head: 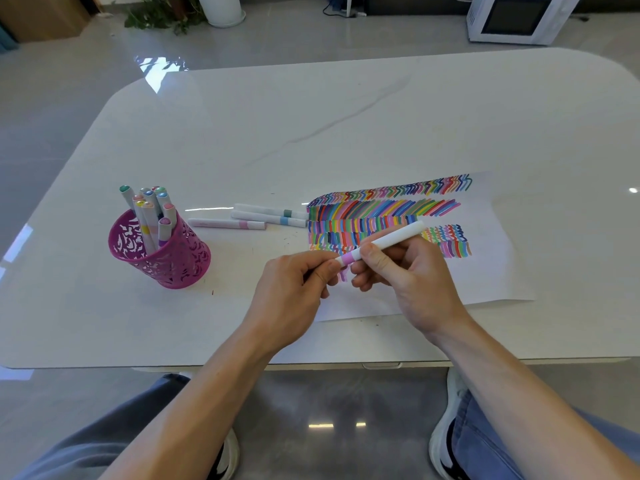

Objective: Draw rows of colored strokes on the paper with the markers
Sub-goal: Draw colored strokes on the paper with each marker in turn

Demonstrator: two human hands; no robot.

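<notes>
Fingers point(372, 261) of the right hand point(412, 282) clamp a pink-banded marker point(386, 242) above the paper point(491, 258); left hand point(294, 289) pinches its cap end. A sudden pull risks stray ink beneath.

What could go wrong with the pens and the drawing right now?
Both the left hand and the right hand grip the white marker with the pink band just above the white paper sheet with coloured strokes; if a cap pops off there, the tip might smear the rows. The three loose white markers on the glossy white table could roll away.
</notes>
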